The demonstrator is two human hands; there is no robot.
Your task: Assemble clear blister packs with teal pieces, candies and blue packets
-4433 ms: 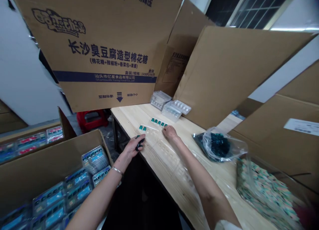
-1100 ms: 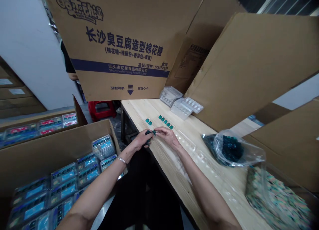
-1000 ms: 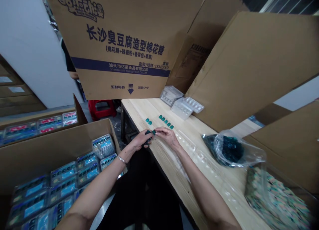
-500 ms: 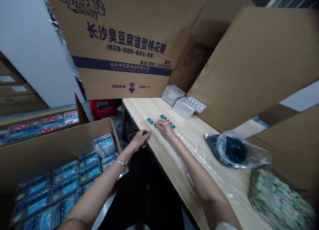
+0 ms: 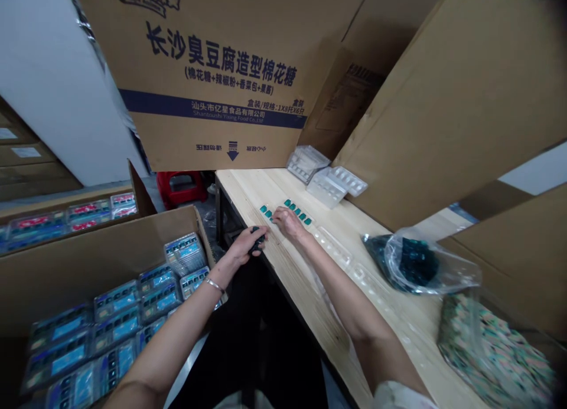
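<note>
My left hand (image 5: 248, 244) is closed around several small dark green pieces (image 5: 257, 239) at the table's front edge. My right hand (image 5: 287, 221) reaches over the table with its fingertips pinched together, at a small green piece partly hidden by them. Two short rows of glossy green pieces (image 5: 296, 208) lie on either side of these fingers, seated in what looks like a clear plastic tray. More clear trays (image 5: 334, 246) with unfilled pockets run along the table under and beside my right forearm.
Stacked clear trays (image 5: 326, 187) stand at the back. On the right lie an open bag of dark green pieces (image 5: 416, 264) and a bag of multicoloured packets (image 5: 500, 344). A carton (image 5: 101, 238) of blue packs is at left; large cardboard boxes (image 5: 212, 126) wall the table. A red stool (image 5: 181, 187) stands behind.
My right hand has shifted slightly left along the row, and more of the green pieces behind it now show. My left hand keeps its hold. The view has tilted down slightly.
</note>
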